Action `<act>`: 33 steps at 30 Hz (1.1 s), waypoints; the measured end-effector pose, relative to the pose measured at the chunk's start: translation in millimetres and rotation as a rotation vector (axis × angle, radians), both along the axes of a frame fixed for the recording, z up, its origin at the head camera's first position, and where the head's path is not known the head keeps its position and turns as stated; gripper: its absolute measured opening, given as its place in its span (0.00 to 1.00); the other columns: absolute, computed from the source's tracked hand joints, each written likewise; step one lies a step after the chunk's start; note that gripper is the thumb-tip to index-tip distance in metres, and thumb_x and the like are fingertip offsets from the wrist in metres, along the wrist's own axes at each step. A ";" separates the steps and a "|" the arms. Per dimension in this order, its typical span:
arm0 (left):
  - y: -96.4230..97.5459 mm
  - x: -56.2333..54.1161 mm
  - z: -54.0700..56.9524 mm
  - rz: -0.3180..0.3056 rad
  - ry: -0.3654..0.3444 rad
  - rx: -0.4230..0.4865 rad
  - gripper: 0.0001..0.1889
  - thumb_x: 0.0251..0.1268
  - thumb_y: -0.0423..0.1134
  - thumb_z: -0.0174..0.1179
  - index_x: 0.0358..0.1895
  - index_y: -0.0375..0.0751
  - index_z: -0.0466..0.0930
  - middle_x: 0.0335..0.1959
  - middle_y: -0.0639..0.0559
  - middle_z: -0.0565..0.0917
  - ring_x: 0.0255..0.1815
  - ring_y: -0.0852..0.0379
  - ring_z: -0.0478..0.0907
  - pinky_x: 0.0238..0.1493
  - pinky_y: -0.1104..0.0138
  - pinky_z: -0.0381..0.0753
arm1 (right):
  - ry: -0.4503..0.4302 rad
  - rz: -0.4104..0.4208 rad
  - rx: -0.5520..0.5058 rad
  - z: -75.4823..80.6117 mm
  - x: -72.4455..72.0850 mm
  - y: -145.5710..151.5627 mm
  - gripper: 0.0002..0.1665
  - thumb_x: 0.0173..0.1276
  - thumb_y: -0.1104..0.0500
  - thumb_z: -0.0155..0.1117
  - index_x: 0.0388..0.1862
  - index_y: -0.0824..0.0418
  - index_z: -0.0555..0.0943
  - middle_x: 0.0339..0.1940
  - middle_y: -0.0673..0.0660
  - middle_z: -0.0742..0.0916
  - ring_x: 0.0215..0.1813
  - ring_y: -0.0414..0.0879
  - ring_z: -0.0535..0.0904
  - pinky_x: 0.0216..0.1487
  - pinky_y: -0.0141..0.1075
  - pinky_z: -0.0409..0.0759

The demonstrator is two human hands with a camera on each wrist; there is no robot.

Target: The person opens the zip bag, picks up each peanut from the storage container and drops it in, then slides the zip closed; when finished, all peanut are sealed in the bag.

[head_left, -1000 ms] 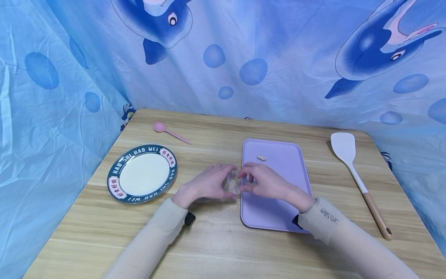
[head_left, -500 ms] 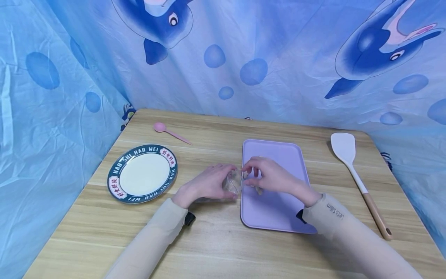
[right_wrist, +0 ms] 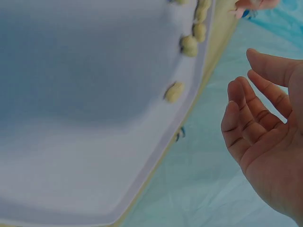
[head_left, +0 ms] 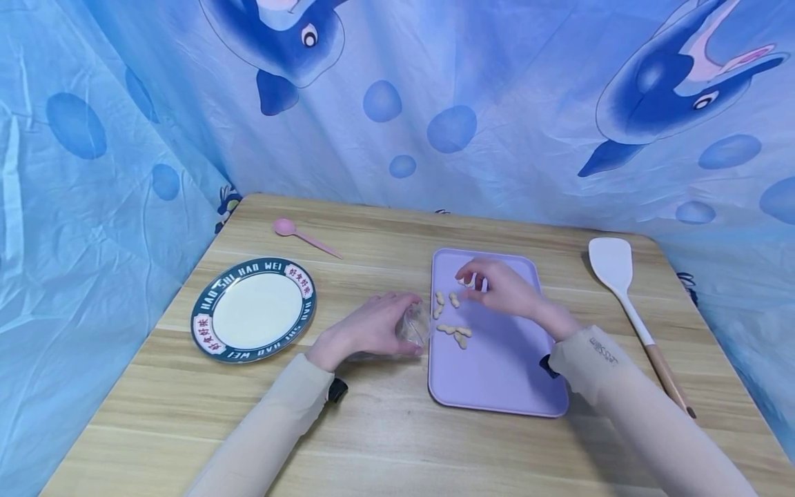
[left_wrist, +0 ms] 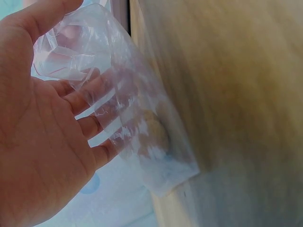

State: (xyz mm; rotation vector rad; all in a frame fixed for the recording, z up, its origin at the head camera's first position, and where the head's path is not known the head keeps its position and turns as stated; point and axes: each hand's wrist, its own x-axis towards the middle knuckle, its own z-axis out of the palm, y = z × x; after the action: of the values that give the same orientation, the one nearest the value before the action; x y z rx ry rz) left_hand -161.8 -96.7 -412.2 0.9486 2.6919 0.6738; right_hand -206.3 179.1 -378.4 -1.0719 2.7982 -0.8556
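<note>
My left hand grips a clear plastic bag just left of the purple tray. In the left wrist view, the bag lies between thumb and fingers, and a tan lump, blurred through the film, sits low inside it. Several unshelled peanuts lie along the tray's left side. Above the tray's upper part hovers my right hand, fingers loosely bent, close to one peanut. The right wrist view shows nothing between those fingers, with the peanuts on the tray apart from them.
A round plate with a dark green patterned rim stands on the left. Behind it lies a pink spoon. At the right is a white spatula with a wooden handle. A blue dolphin-print curtain hangs behind the wooden table.
My right hand has moved from the bag's mouth up and right over the tray. Several peanuts now lie on the tray where one was visible before. The left hand stays on the bag.
</note>
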 end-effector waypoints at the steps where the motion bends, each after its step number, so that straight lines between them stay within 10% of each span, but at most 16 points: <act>1: 0.0 0.0 -0.1 0.000 -0.001 0.002 0.46 0.50 0.57 0.75 0.72 0.42 0.66 0.67 0.48 0.75 0.67 0.48 0.69 0.71 0.50 0.62 | 0.000 -0.004 0.002 -1.2 -2.6 1.5 0.16 0.61 0.69 0.72 0.48 0.68 0.83 0.41 0.61 0.86 0.38 0.49 0.79 0.35 0.40 0.79; 18: 0.6 0.6 1.5 -0.005 0.000 -0.001 0.45 0.50 0.57 0.74 0.71 0.42 0.67 0.67 0.48 0.75 0.67 0.47 0.69 0.70 0.49 0.63 | -0.095 -0.084 0.107 -31.6 -40.3 17.0 0.19 0.62 0.68 0.70 0.52 0.67 0.81 0.39 0.59 0.84 0.38 0.50 0.81 0.43 0.45 0.80; 33: 0.7 0.6 1.0 0.003 -0.019 -0.005 0.46 0.50 0.57 0.74 0.71 0.42 0.66 0.69 0.48 0.73 0.70 0.48 0.67 0.72 0.50 0.60 | -0.017 -0.042 0.145 -39.0 -39.5 8.6 0.16 0.63 0.72 0.64 0.50 0.66 0.83 0.30 0.55 0.79 0.33 0.47 0.73 0.41 0.43 0.73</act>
State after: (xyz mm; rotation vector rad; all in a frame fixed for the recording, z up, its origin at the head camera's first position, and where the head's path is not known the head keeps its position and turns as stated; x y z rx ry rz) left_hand -161.2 -96.1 -411.2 0.9330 2.6780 0.6721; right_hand -245.8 187.8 -417.4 -0.9832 2.8268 -0.6491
